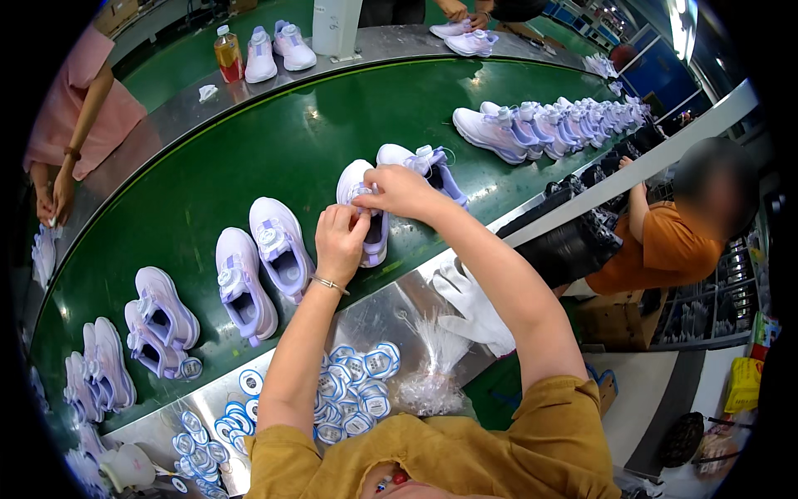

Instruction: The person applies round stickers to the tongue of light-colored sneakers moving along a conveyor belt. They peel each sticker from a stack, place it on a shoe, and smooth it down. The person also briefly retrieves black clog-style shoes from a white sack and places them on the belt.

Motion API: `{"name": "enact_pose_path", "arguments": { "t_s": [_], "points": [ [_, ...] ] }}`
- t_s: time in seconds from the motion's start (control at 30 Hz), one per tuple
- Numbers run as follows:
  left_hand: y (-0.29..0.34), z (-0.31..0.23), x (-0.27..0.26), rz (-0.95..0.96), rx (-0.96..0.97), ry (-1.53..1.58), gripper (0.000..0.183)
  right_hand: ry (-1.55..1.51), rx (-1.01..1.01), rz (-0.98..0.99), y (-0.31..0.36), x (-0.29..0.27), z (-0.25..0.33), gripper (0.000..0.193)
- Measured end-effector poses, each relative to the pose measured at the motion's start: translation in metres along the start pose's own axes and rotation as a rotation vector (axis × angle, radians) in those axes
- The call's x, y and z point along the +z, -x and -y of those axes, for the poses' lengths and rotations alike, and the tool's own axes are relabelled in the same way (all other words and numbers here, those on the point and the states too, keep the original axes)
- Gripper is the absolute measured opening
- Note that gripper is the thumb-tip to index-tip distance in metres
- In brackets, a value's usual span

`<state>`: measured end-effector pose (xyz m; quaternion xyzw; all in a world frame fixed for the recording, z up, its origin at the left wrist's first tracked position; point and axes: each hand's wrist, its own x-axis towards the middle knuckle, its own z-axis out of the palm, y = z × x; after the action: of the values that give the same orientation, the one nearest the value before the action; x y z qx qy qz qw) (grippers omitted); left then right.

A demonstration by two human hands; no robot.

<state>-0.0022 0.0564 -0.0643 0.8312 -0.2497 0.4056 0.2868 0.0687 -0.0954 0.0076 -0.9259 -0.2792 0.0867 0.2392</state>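
Observation:
Both my hands meet over the front of a white and lilac sneaker standing on the green belt. My left hand is closed, its fingers pinched together at the shoe's opening. My right hand pinches too, close against the left fingertips near the tongue. Whatever small thing lies between the fingers is hidden. Just right of it stands a second sneaker with a thin clear loop at its dial. To the left is another pair, a sneaker beside its mate.
Round blue-and-white tags, a bundle of clear plastic strands and white gloves lie on the metal ledge before me. A row of sneakers stands far right. Co-workers are at left, right and across; a pale bar slants at right.

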Motion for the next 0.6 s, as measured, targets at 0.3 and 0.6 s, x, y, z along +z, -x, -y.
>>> {"name": "enact_pose_path", "arguments": {
  "t_s": [0.3, 0.6],
  "points": [
    [0.003, -0.004, 0.001, -0.056, -0.216, 0.043, 0.025, -0.082, 0.082, 0.075, 0.0, -0.005, 0.007, 0.033],
    [0.002, 0.016, -0.002, 0.141, -0.842, 0.474, 0.048, -0.287, -0.069, -0.137, 0.014, 0.027, -0.012, 0.024]
  ]
}}
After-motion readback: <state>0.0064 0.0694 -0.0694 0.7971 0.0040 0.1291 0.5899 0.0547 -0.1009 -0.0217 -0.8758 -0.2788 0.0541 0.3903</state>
